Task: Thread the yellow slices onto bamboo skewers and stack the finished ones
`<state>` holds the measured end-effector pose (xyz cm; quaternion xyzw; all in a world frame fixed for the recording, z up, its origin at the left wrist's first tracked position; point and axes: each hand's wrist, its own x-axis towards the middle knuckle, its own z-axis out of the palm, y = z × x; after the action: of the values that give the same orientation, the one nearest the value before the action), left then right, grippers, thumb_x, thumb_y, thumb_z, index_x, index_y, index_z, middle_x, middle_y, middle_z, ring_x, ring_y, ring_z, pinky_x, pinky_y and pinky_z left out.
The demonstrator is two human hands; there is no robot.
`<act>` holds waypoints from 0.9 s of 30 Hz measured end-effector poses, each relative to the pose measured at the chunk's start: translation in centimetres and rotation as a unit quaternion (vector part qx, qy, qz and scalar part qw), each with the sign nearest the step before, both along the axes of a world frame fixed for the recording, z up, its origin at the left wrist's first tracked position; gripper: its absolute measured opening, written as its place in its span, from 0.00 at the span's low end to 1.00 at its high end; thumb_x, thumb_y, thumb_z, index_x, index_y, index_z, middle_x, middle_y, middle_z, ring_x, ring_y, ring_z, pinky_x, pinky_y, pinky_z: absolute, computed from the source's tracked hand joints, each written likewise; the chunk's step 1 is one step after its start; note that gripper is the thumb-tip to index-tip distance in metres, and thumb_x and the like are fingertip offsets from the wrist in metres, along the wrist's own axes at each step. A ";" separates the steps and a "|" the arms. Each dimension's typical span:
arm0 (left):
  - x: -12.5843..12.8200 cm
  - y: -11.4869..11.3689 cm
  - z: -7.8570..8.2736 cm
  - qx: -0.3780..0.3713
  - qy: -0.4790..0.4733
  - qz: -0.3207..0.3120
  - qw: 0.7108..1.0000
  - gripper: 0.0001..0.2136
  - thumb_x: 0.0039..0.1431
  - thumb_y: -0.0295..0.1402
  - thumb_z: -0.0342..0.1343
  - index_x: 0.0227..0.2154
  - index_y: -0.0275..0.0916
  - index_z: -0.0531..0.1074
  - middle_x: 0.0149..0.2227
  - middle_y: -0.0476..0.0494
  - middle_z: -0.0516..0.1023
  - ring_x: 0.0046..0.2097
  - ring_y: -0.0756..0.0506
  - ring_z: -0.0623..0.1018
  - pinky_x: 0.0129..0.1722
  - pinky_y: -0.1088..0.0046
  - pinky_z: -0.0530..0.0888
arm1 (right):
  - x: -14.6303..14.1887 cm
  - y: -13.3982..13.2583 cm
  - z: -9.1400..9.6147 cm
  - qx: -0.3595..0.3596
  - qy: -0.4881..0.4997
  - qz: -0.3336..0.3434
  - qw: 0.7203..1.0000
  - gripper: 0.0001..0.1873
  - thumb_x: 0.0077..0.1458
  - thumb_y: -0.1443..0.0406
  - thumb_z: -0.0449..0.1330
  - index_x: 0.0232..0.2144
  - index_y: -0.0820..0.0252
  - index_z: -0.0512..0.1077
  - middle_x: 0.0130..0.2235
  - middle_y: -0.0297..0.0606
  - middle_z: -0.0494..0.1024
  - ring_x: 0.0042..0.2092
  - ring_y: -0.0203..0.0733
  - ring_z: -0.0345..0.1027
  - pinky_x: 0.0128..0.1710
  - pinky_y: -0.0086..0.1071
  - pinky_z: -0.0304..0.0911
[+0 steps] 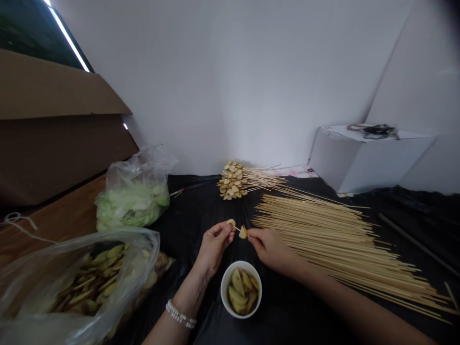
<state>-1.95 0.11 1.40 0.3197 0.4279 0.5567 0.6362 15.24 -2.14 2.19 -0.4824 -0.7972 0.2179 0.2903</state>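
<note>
My left hand (214, 243) pinches a pale potato slice (231, 222) at the tip of a thin bamboo skewer. My right hand (270, 247) is closed on that skewer (238, 229), which carries a second slice (243, 232) just in front of its fingers. Both hands hover above a white bowl (225, 287) with several potato slices in it. A pearl bracelet (179, 315) is on my left wrist.
Many bare skewers (341, 239) lie fanned out on the black sheet to the right. Finished potato skewers (233, 179) are piled at the back. Left: a bag of sliced potato (79, 282), a bag of green leaves (132, 201), a cardboard box (53, 120). A white box (362, 158) stands right.
</note>
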 end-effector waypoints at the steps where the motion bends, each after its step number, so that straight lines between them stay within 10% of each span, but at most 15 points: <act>1: 0.0 0.0 0.0 -0.007 -0.011 -0.003 1.000 0.13 0.37 0.30 0.71 0.29 0.32 0.78 0.27 0.45 0.78 0.27 0.55 0.74 0.28 0.85 0.72 | 0.0 0.0 0.0 0.000 0.005 0.002 1.000 0.14 0.57 0.69 0.49 0.31 0.59 0.75 0.30 0.38 0.78 0.30 0.37 0.67 0.29 0.28 0.51; 12: -0.1 0.3 0.0 -0.087 -0.148 -0.002 0.985 0.06 0.55 0.17 0.54 0.29 0.29 0.75 0.26 0.42 0.77 0.24 0.55 0.75 0.25 0.85 0.74 | 0.0 0.2 0.7 -0.104 0.060 0.036 0.992 0.15 0.58 0.68 0.48 0.21 0.60 0.68 0.19 0.30 0.69 0.23 0.32 0.61 0.25 0.25 0.51; 19: -1.9 1.6 0.6 -0.085 -0.179 0.089 0.976 0.09 0.59 0.18 0.49 0.29 0.30 0.74 0.26 0.43 0.76 0.23 0.56 0.74 0.23 0.87 0.73 | 0.1 0.0 0.1 0.005 0.010 0.001 1.000 0.14 0.58 0.69 0.49 0.32 0.59 0.75 0.31 0.37 0.78 0.32 0.37 0.69 0.32 0.28 0.54; 27: -1.1 0.9 0.1 -0.088 -0.154 -0.004 0.984 0.05 0.56 0.19 0.54 0.32 0.30 0.75 0.28 0.43 0.77 0.25 0.55 0.75 0.24 0.84 0.74 | 0.2 0.1 -0.2 0.028 -0.015 -0.010 0.999 0.14 0.59 0.68 0.48 0.36 0.57 0.75 0.33 0.37 0.79 0.34 0.38 0.71 0.34 0.27 0.55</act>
<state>-3.09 1.01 1.48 0.1746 0.3712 0.5571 0.7220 15.42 -2.07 1.95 -0.4856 -0.8024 0.1848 0.2937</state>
